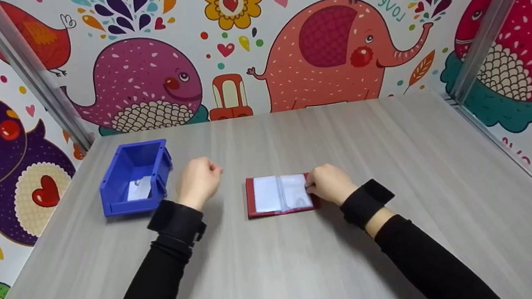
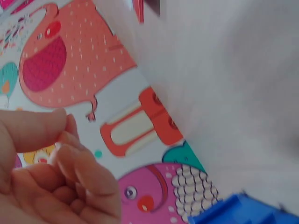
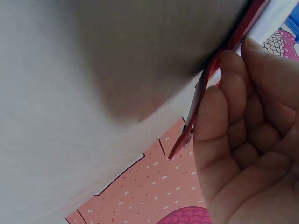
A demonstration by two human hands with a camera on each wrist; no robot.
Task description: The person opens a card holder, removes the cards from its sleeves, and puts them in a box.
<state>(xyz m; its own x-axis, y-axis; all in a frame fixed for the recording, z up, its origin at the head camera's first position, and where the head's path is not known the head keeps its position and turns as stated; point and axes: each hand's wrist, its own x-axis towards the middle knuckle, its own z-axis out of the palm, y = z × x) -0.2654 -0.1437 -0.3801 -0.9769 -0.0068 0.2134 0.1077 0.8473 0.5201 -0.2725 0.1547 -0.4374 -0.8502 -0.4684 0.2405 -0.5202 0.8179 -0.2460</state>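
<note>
A red card holder (image 1: 250, 198) lies spread open on the table, with clear plastic sleeves (image 1: 267, 195) showing on both sides. My right hand (image 1: 331, 183) pinches its right edge between thumb and fingers. In the right wrist view, the red cover (image 3: 201, 95) runs past the curled fingers of that hand. To the left of the holder, my left hand (image 1: 199, 180) is held apart from it. Its fingers are loosely curled with the thumb (image 2: 35, 128) close to the index finger, and nothing shows between them.
A blue bin (image 1: 138, 206) stands at the left, just beyond the left hand, with white cards (image 1: 139, 189) lying inside. Walls printed with cartoon animals border the wooden-looking table (image 1: 271, 271) at the back and sides.
</note>
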